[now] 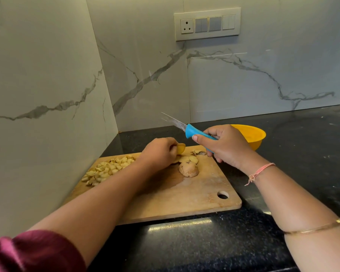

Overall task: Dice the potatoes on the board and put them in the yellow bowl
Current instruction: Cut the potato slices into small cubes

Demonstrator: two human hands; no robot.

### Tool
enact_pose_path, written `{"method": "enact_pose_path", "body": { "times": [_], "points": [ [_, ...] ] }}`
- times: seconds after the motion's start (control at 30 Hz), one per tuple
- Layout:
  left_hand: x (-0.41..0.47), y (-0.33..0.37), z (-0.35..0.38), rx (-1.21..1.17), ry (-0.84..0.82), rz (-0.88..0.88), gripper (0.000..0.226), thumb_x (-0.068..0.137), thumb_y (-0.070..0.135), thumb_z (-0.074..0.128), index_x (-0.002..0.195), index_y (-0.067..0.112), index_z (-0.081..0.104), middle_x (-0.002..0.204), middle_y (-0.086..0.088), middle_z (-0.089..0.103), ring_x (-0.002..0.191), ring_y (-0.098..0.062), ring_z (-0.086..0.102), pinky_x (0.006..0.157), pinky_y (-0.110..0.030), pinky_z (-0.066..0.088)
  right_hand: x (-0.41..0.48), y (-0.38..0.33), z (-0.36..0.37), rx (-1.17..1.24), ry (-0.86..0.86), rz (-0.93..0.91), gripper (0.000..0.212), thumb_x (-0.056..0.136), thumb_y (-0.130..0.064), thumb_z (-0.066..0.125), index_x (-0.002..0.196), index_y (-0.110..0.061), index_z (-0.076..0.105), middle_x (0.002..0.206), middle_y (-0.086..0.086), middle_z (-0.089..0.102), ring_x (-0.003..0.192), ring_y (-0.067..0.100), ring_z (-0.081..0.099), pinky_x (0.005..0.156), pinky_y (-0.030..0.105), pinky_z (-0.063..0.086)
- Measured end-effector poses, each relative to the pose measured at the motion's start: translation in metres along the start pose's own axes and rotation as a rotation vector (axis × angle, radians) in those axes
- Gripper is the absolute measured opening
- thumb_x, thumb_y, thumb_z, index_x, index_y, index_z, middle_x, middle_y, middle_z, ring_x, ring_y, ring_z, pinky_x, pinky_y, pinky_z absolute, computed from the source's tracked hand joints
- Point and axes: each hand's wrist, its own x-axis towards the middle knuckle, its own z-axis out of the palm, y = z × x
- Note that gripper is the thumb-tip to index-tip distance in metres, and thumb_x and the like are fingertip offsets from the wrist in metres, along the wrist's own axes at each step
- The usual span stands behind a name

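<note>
So the left hand (159, 152) is pinching a yellow potato slice (180, 148) just above the wooden cutting board (185, 195), while the right hand (227, 145) is wrapped around the blue-handled knife (186, 128), blade lifted and pointing up-left. The slice sits left of and below the blade, so I'd guess the knife comes down there. Diced pile (106, 169) waits far left; yellow plastic bowl (254, 134) sits behind the right hand.

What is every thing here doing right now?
board: flat on the counter.
left hand: holds a potato slice.
right hand: grips the knife.
knife: raised, not cutting.
potato half: uncut, lying on the board.
diced potato: piled on the board's left side.
yellow bowl: upright, no potato visible inside.
</note>
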Motion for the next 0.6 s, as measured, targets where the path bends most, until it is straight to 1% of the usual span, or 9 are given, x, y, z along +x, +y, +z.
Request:
{"method": "enact_pose_path", "body": {
  "times": [0.07, 0.17, 0.23, 0.3, 0.37, 0.43, 0.47, 0.53, 0.6],
  "points": [
    [-0.001, -0.001, -0.001, -0.047, 0.03, -0.022, 0.026, 0.096, 0.022, 0.052, 0.121, 0.016, 0.058, 0.105, 0.0, 0.063, 0.087, -0.012, 0.059, 0.081, -0.025, 0.054, 0.0, 0.0, 0.001, 0.005, 0.005, 0.006, 0.028, 0.09, -0.04, 0.058, 0.094, -0.013, 0.064, 0.063, -0.002, 0.058, 0.04, -0.005, 0.049, 0.043, 0.011, 0.035],
    [0.001, 0.0, -0.001, -0.081, -0.008, -0.049, 0.032, 0.092, 0.021, 0.06, 0.124, 0.019, 0.053, 0.112, 0.0, 0.061, 0.09, -0.011, 0.058, 0.08, -0.022, 0.051, 0.0, 0.001, 0.001, 0.013, 0.013, 0.016, 0.027, 0.09, -0.04, 0.058, 0.095, -0.014, 0.063, 0.063, -0.002, 0.057, 0.039, -0.005, 0.049, 0.043, 0.01, 0.034],
    [0.004, 0.0, 0.0, -0.076, -0.026, -0.06, 0.04, 0.091, 0.016, 0.061, 0.129, 0.021, 0.049, 0.117, -0.001, 0.06, 0.093, -0.011, 0.056, 0.084, -0.023, 0.05, -0.001, 0.002, 0.001, 0.015, 0.014, 0.018, 0.026, 0.09, -0.04, 0.058, 0.095, -0.015, 0.063, 0.063, -0.003, 0.057, 0.039, -0.005, 0.049, 0.042, 0.009, 0.034],
    [0.006, 0.0, 0.0, -0.058, -0.02, -0.075, 0.041, 0.091, 0.015, 0.06, 0.131, 0.021, 0.05, 0.119, -0.001, 0.059, 0.096, -0.011, 0.054, 0.088, -0.025, 0.049, 0.0, 0.002, 0.001, 0.011, 0.011, 0.017, 0.026, 0.09, -0.04, 0.058, 0.095, -0.015, 0.063, 0.063, -0.004, 0.057, 0.039, -0.005, 0.049, 0.041, 0.008, 0.034],
    [0.008, 0.0, 0.001, -0.06, 0.013, -0.098, 0.037, 0.092, 0.018, 0.059, 0.129, 0.019, 0.053, 0.11, 0.0, 0.06, 0.093, -0.011, 0.054, 0.087, -0.025, 0.049, 0.001, 0.002, 0.001, 0.005, 0.013, 0.013, 0.026, 0.09, -0.04, 0.058, 0.095, -0.015, 0.063, 0.062, -0.004, 0.057, 0.039, -0.006, 0.049, 0.042, 0.009, 0.034],
    [0.007, 0.002, 0.001, -0.134, 0.081, -0.124, 0.031, 0.093, 0.024, 0.059, 0.123, 0.017, 0.058, 0.098, 0.003, 0.059, 0.086, -0.011, 0.055, 0.081, -0.024, 0.049, 0.001, 0.002, 0.001, 0.0, 0.019, 0.004, 0.027, 0.09, -0.04, 0.058, 0.094, -0.013, 0.064, 0.063, -0.003, 0.057, 0.04, -0.006, 0.049, 0.044, 0.011, 0.036],
    [0.006, 0.003, 0.0, -0.189, 0.115, -0.14, 0.03, 0.093, 0.028, 0.059, 0.121, 0.016, 0.059, 0.095, 0.004, 0.058, 0.086, -0.011, 0.055, 0.08, -0.024, 0.049, 0.001, 0.002, 0.001, -0.002, 0.022, 0.001, 0.028, 0.09, -0.04, 0.057, 0.094, -0.013, 0.064, 0.063, -0.003, 0.057, 0.04, -0.005, 0.049, 0.045, 0.012, 0.037],
    [0.003, 0.005, -0.004, -0.264, 0.16, -0.16, 0.031, 0.095, 0.031, 0.056, 0.121, 0.014, 0.06, 0.096, 0.004, 0.059, 0.089, -0.012, 0.056, 0.081, -0.026, 0.048, 0.002, 0.002, 0.0, -0.004, 0.024, -0.001, 0.028, 0.09, -0.04, 0.057, 0.093, -0.014, 0.064, 0.063, -0.002, 0.057, 0.04, -0.005, 0.049, 0.045, 0.012, 0.037],
    [-0.004, 0.005, -0.01, -0.271, 0.185, -0.169, 0.032, 0.095, 0.03, 0.055, 0.122, 0.013, 0.059, 0.097, 0.004, 0.058, 0.09, -0.012, 0.054, 0.078, -0.025, 0.045, 0.002, 0.002, 0.001, -0.003, 0.021, 0.001, 0.027, 0.09, -0.041, 0.057, 0.093, -0.014, 0.064, 0.063, -0.002, 0.057, 0.04, -0.005, 0.049, 0.045, 0.012, 0.037]
  ]
}}
